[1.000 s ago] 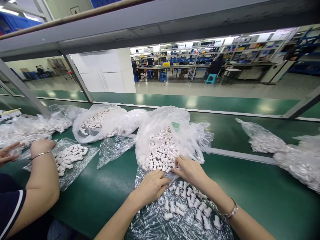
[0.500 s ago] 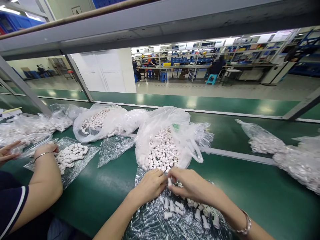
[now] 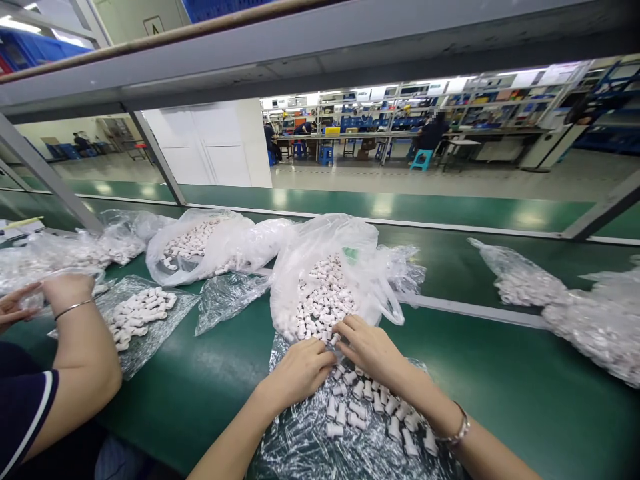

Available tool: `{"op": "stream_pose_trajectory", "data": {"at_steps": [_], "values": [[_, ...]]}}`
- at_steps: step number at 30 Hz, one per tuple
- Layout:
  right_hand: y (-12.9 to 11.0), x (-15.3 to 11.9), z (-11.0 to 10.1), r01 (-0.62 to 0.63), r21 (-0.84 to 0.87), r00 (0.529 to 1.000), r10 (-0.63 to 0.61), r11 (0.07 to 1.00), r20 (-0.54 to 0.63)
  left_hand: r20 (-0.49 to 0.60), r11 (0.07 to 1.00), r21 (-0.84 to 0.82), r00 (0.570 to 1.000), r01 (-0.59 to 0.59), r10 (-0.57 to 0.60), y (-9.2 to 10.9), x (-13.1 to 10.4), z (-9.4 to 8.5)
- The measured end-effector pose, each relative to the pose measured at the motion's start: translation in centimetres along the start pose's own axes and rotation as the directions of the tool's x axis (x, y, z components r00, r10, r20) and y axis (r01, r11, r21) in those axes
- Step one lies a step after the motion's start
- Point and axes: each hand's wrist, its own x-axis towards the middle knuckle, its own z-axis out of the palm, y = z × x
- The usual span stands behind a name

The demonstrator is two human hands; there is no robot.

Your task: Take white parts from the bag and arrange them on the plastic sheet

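Observation:
An open clear bag [image 3: 325, 240] full of small white fittings [image 3: 327, 293] lies in front of me, its mouth toward me. My left hand [image 3: 306, 365] is at the bag's mouth, fingers bent together; what they hold, if anything, is hidden. Just to its right, my right hand [image 3: 369, 343] reaches to the fittings at the mouth, its fingertips round a white piece [image 3: 334, 339]. Below both hands, several loose white fittings [image 3: 356, 415] lie on a crinkled clear plastic sheet [image 3: 320, 453].
At the left a co-worker's arm [image 3: 87, 333] is beside white fittings on another plastic sheet [image 3: 160, 330]. More filled bags [image 3: 200, 240] lie behind, others [image 3: 595, 320] at the right. A metal shelf frame [image 3: 300, 57] spans above the green table [image 3: 210, 393].
My right hand has moved up from over the sheet to the bag's mouth, uncovering more loose fittings. My left hand has barely moved. The co-worker's arm has shifted left.

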Motion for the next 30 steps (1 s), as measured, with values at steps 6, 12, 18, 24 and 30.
{"op": "stream_pose_trajectory", "data": {"at_steps": [6,12,18,24,30], "values": [[1.0,0.2,1.1,-0.062,0.127,0.998,0.06,0.99,0.015,0.013,1.0,0.007,1.0,0.015,-0.015,0.0,0.1,-0.2],[1.9,0.5,-2.9,-0.261,0.907,0.964,0.142,0.331,0.225,0.028,1.0,0.004,1.0,0.013,-0.013,0.1,0.0,-0.3],[2.1,0.5,-1.1,-0.223,0.504,0.961,0.275,0.835,-0.03,0.019,1.0,0.013,1.0,0.018,-0.019,0.2,0.1,-0.3],[2.0,0.3,2.0,-0.262,0.135,0.953,0.278,0.956,-0.12,0.019,1.0,0.0,1.0,0.017,-0.017,0.2,0.1,-0.3],[2.7,0.7,-1.4,-0.269,0.688,0.951,0.297,0.675,0.08,0.011,1.0,-0.006,1.0,0.013,-0.013,0.1,0.0,-0.2]]}}
